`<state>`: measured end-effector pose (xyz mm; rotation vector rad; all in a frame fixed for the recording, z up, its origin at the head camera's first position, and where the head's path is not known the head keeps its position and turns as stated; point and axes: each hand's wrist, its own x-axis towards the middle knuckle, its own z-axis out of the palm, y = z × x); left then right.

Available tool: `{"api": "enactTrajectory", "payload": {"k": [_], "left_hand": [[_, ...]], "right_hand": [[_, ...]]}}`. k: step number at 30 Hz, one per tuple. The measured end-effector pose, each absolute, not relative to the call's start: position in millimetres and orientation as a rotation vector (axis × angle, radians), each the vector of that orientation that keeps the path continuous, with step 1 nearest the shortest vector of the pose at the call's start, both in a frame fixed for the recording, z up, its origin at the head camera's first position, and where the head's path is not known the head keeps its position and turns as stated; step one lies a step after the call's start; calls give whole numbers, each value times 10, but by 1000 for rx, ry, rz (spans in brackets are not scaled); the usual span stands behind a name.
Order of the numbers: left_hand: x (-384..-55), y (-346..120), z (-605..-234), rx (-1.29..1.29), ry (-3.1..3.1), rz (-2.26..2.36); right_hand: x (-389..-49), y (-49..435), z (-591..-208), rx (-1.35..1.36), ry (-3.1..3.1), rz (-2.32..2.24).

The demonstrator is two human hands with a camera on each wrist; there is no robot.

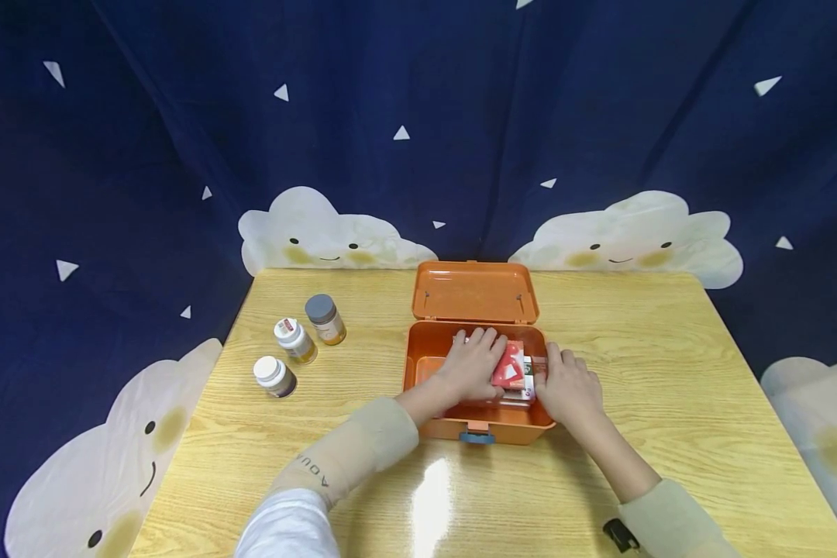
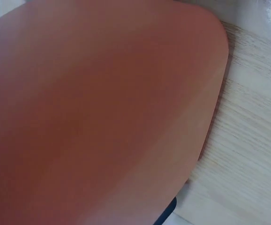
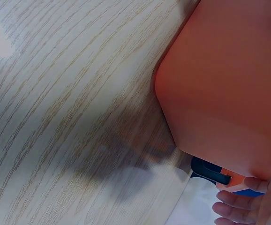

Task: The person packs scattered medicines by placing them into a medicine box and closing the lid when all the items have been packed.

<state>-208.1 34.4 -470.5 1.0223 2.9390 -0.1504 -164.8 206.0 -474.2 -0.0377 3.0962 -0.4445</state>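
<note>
An orange plastic storage box (image 1: pixel 432 428) stands on the table with its lid (image 1: pixel 472 291) swung back. Inside its right half is a red-and-white carton (image 1: pixel 511 366), lying over another white pack (image 1: pixel 526 390). My left hand (image 1: pixel 470 366) reaches in over the front wall and holds the red carton, fingers at its far side and thumb at the near side. My right hand (image 1: pixel 572 387) grips the box's right wall, thumb inside and fingers outside. Those fingers (image 3: pixel 238 200) also show in the right wrist view. The left wrist view shows only the orange wall (image 2: pixel 102 112) and table.
On the left of the table stand a bottle with a grey cap (image 1: pixel 325 319), a white-capped bottle with a red label (image 1: pixel 295 341) and another white-capped bottle (image 1: pixel 275 377). A blue latch (image 1: pixel 477 438) sits on the box's front. Behind the table hangs a dark blue curtain (image 1: pixel 363 93).
</note>
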Motion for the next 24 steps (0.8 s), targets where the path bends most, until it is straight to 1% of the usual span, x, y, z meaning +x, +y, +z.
{"api": "enactTrajectory", "payload": {"k": [24], "left_hand": [[-2101, 485, -4910, 1042, 2861, -253]], "right_hand": [[-1654, 2057, -4745, -32, 3085, -442]]}}
